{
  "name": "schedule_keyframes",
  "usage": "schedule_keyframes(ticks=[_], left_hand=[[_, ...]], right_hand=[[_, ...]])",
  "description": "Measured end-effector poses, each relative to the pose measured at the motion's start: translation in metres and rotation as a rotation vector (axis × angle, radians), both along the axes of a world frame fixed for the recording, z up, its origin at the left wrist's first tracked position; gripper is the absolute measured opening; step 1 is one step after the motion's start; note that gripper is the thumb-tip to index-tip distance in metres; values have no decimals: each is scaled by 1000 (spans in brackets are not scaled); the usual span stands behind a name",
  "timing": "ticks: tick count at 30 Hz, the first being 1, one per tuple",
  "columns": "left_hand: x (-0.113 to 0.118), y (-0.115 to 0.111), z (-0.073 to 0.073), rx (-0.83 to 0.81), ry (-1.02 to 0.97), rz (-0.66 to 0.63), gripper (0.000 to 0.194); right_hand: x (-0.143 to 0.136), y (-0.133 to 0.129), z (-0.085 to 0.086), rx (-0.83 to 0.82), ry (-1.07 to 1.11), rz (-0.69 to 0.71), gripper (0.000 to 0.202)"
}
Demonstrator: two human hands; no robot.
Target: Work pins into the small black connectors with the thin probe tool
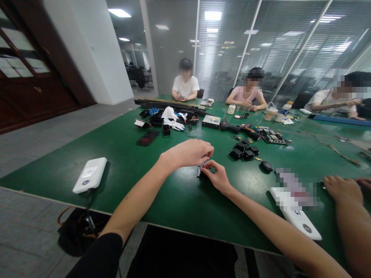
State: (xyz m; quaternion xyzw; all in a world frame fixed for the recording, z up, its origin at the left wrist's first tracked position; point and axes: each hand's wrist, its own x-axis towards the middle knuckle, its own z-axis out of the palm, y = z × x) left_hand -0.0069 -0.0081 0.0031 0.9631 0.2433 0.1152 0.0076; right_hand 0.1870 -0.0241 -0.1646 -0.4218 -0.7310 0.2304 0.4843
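Near on the green table, the right hand pinched a small part, best held steady, while the left hand curled over it, its grip too hidden to tell

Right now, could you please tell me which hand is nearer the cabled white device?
Left. The left hand is right of the white device; the right hand is farther right.

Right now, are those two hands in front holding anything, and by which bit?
A small dark-and-silver piece. The right hand grips its upper part; the left hand meets it from above, its exact hold hidden.
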Motion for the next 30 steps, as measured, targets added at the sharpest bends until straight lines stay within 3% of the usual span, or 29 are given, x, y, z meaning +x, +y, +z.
schedule_keyframes(ticks=[16,30], left_hand=[[1,1,0,0,12,0,17],[0,0,2,10,26,10,16]], right_hand=[[2,0,-3,-18,2,62,14],[2,-1,1,15,-10,2,14]])
